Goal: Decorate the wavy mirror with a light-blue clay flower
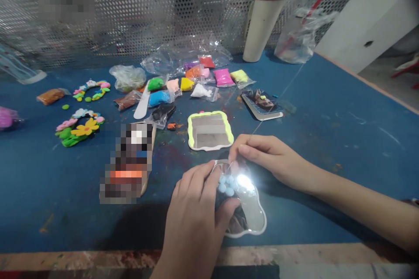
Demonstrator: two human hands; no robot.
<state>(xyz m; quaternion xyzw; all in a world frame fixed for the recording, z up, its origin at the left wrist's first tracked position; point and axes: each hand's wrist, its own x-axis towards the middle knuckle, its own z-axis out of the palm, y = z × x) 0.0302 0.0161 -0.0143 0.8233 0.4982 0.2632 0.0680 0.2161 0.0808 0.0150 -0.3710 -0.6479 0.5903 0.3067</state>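
Observation:
A small mirror [257, 209] with a wavy white rim lies near the table's front edge. A light blue, petalled flower [227, 184] sits on its glass. My left hand [193, 200] grips the mirror's left side, fingers bent over the rim and thumb lying on the glass just below the flower. Above the flower, my right hand [270, 152] pinches a thin, pale, stick-like thing [258, 125] slanting up and right; its lower end comes down near the petals. Just beyond my hands lies a second mirror [211, 130], its white rim partly covered in yellow-green.
Several small bags of coloured clay, one of them blue [159, 98], spread behind the mirrors. At left are a phone-like slab [127, 163] and a flower-decorated ring [80, 128]. A tumbler [266, 22] and a plastic bag [294, 41] stand by the perforated metal screen [131, 13].

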